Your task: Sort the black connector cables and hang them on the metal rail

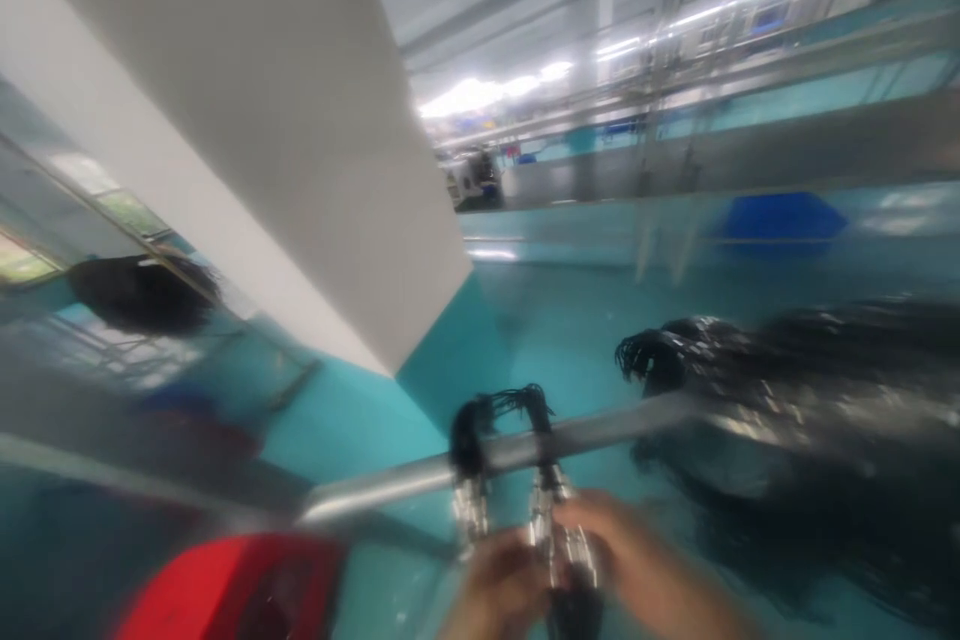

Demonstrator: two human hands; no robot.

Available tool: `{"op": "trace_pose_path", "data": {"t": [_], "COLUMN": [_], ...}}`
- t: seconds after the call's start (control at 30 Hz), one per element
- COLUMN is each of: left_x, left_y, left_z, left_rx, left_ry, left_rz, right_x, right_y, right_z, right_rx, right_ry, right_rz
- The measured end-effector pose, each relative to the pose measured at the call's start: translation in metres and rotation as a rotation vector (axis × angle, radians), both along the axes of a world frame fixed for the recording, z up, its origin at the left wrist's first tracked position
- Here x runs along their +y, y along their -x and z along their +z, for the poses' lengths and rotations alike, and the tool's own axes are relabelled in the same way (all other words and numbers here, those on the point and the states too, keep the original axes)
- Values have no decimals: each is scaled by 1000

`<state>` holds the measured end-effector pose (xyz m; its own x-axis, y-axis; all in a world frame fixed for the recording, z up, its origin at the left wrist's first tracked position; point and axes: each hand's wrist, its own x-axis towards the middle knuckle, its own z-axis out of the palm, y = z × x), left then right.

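Two bundles of thin black cables (469, 435) with shiny metal or clear ends are looped over a horizontal metal rail (390, 490). My left hand (499, 580) is closed at the shiny ends just under the rail, its fingers curled and smeared by motion. From the right, my right hand (622, 550) closes on the right-hand cable bundle (544, 520), thumb and fingers near its shiny section. The lower part of this bundle runs down between my hands and out of the frame.
A thick mass of black cables (825, 400) hangs on the rail to the right. A red object (225, 580) stands at lower left. A large white and teal pillar (322, 140) rises ahead. A blue bin (784, 218) and long benches (750, 155) lie beyond.
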<state>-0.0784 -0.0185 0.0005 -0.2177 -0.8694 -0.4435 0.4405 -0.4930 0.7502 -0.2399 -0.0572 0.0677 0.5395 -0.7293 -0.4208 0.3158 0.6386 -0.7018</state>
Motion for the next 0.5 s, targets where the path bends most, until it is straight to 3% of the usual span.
{"op": "trace_pose_path", "data": {"t": [0.33, 0.5], "left_x": [-2, -3], "left_y": [2, 1], "left_z": [-17, -16], "left_rx": [-30, 10], "left_ry": [89, 107], "left_rz": [12, -29], "right_x": [-1, -2], "right_y": [2, 1], "right_z": [-32, -38], "right_rx": [74, -33], "right_ry": [83, 43], "right_rz": [-28, -49]}}
